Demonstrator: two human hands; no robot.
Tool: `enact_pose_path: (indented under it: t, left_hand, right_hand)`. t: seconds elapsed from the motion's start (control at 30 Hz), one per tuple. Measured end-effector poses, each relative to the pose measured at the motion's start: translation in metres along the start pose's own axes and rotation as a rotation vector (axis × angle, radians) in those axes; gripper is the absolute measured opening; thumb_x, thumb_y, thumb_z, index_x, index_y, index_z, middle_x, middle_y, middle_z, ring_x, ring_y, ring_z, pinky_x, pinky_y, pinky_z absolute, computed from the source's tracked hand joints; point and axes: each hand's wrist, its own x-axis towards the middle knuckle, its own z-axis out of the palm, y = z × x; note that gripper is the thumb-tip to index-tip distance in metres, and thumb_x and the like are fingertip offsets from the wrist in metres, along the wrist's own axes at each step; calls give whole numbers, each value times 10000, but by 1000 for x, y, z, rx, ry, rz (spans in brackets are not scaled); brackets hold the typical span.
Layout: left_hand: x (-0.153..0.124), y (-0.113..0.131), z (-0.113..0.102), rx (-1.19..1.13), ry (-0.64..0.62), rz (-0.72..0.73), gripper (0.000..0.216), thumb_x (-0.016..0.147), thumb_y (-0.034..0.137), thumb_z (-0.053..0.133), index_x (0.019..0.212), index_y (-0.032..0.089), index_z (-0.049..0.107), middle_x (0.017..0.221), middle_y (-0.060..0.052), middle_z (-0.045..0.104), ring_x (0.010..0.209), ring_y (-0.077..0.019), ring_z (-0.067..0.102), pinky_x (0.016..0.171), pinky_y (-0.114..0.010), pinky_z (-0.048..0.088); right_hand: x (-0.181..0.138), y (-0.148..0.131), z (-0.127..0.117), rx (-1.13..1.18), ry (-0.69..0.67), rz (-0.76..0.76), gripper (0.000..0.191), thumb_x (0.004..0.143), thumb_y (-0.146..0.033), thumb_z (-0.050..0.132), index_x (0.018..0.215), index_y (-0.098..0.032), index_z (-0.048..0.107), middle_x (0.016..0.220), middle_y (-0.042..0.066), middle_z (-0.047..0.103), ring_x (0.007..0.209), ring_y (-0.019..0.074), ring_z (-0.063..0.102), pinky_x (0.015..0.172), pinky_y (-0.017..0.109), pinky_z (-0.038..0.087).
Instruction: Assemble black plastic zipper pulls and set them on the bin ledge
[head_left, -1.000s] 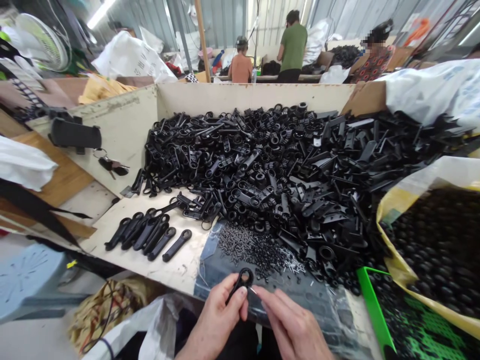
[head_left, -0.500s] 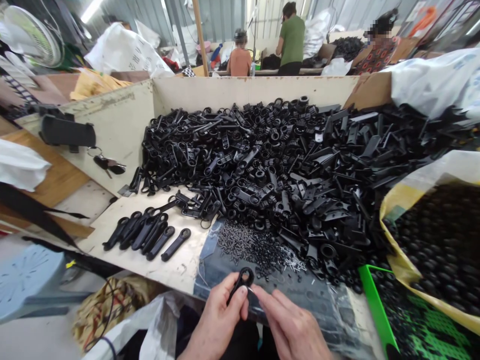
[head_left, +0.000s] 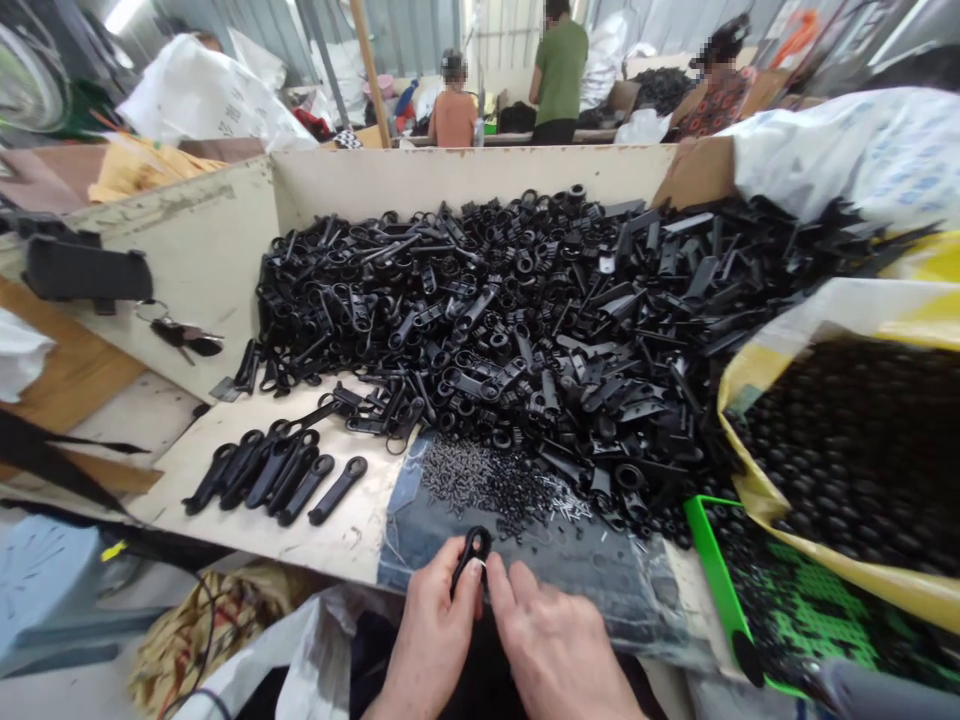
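Observation:
My left hand (head_left: 435, 625) pinches a black plastic handle with a ring-shaped end (head_left: 474, 548), ring upward, at the near edge of the table. My right hand (head_left: 551, 640) is closed, its fingertips touching or nearly touching the handle just below the ring. A small pale glint shows between the two hands; what the right fingers hold is too small to make out. Just beyond lie small grey pieces (head_left: 454, 472), small black pieces (head_left: 517, 495) and silver metal pins (head_left: 568, 500) on a dark mat (head_left: 637, 585). Several similar black handles (head_left: 337, 490) lie in a row at the left.
A large heap of black plastic parts (head_left: 480, 300) fills the walled table. To the right, a yellow-white sack (head_left: 750, 370) of black round pieces stands above a green tray (head_left: 712, 570). Keys (head_left: 184, 335) hang on the left wall. Three people are visible at the back.
The view has shifted slightly to the right. My right fingers have come closer to the handle in my left hand. A grey rounded object now shows at the bottom right.

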Motion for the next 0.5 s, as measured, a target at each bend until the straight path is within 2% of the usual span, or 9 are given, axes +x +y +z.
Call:
enact_pose_path:
  t: [0.07, 0.17, 0.27, 0.33, 0.43, 0.5]
  left_hand:
    - [2, -2, 0, -44, -3, -1, 319, 936, 491, 592, 813, 198, 615, 628, 38, 525, 589, -137, 458, 567, -239, 366]
    - [4, -1, -3, -176, 11, -58, 398, 882, 583, 639, 882, 185, 621, 569, 75, 453, 513, -99, 363, 490, -206, 295]
    - [3, 5, -13, -323, 170, -86, 523, 771, 641, 735, 972, 170, 631, 532, 100, 431, 456, -60, 287, 437, -168, 210]
    - [2, 12, -25, -413, 291, -94, 577, 693, 623, 810, 1007, 168, 641, 514, 106, 444, 426, -42, 277, 413, -146, 186]
    - [6, 19, -44, -493, 363, -113, 599, 612, 574, 880, 994, 173, 653, 504, 100, 492, 390, -22, 287, 385, -118, 203]
    - [13, 20, -52, -526, 381, -129, 611, 563, 568, 906, 960, 177, 655, 488, 105, 497, 367, -14, 286, 371, -111, 214]
  right_hand:
    - [7, 3, -9, 36, -39, -30, 532, 660, 37, 576, 1166, -75, 694, 750, 83, 736, 477, 226, 703, 383, 273, 490]
    - [-4, 20, -14, 247, -81, 13, 502, 710, 46, 553, 1127, -195, 695, 782, 21, 763, 531, 212, 744, 434, 244, 514]
    - [-30, 43, -13, 496, 23, 39, 435, 873, -36, 495, 1227, -246, 635, 900, 25, 784, 689, 207, 782, 572, 239, 572]
    - [-40, 51, -20, 662, 103, 136, 334, 989, -139, 452, 1268, -265, 588, 942, 22, 781, 763, 177, 774, 663, 215, 579]
    - [-23, 46, -46, 891, 108, 259, 224, 1059, -247, 386, 1134, -287, 594, 796, -37, 726, 683, 120, 715, 665, 170, 546]
    - [4, 41, -62, 957, 159, 124, 219, 1034, -268, 406, 1085, -283, 618, 897, -21, 726, 774, 126, 708, 731, 193, 543]
